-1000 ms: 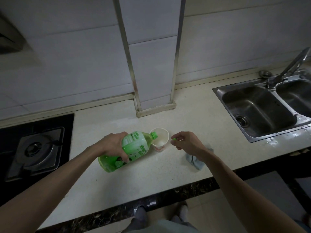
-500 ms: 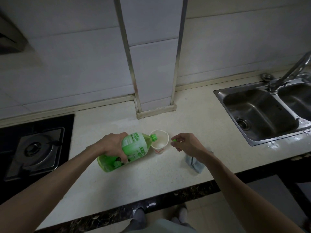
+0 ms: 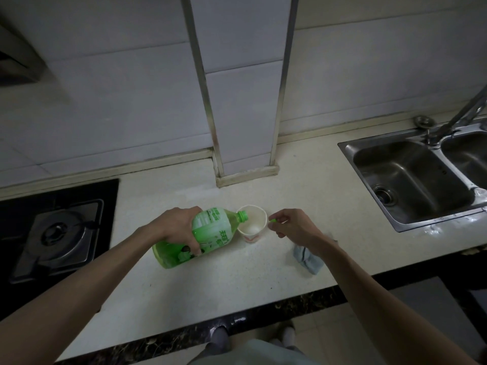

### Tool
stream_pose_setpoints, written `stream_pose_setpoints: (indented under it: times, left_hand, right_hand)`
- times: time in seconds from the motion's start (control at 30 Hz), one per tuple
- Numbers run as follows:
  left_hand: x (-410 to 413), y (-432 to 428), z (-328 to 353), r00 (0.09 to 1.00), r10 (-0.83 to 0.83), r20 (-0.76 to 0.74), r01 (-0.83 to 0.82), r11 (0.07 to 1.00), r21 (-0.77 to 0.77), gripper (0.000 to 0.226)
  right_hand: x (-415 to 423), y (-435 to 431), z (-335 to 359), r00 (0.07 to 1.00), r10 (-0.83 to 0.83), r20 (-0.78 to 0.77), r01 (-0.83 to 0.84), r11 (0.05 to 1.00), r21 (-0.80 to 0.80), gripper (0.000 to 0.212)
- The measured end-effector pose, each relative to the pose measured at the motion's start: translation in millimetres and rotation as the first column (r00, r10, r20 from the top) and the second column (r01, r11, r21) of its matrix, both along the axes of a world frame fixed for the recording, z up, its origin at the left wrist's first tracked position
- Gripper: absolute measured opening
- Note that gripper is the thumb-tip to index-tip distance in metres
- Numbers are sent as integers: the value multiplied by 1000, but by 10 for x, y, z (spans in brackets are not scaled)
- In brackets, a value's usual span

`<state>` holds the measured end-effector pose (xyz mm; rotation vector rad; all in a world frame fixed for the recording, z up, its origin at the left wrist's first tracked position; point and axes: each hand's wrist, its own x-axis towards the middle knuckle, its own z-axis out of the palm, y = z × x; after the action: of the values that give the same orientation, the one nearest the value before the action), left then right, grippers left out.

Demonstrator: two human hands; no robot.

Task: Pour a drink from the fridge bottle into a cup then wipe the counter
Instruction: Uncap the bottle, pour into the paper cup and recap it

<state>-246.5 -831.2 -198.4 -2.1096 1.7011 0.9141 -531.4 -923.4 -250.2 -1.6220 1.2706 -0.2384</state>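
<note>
My left hand (image 3: 179, 227) grips a green drink bottle (image 3: 210, 233) round its middle and holds it tipped far over to the right. The open neck of the bottle lies over the rim of a white paper cup (image 3: 254, 226) that stands on the pale counter (image 3: 237, 280). Just right of the cup, my right hand (image 3: 292, 225) pinches the small green bottle cap (image 3: 273, 220). A folded grey-blue cloth (image 3: 309, 259) lies on the counter under my right forearm, partly hidden by it.
A gas hob (image 3: 55, 238) is set into the counter at the left. A steel double sink (image 3: 421, 177) with a tap (image 3: 458, 114) is at the right. A tiled wall column (image 3: 245, 101) meets the counter just behind the cup. The dark counter edge (image 3: 263, 312) runs along the front.
The view has shifted slightly. The bottle stays tipped at the cup, and both hands keep their holds in nearly the same places.
</note>
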Motion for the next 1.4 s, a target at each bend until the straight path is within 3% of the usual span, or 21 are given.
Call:
stream_pose_setpoints:
  times: [1.4]
  left_hand:
    - [5, 61, 130, 995, -49, 85, 47, 999, 25, 93]
  right_hand:
    - [-8, 100, 64, 1000, 17, -20, -17, 1000, -5, 27]
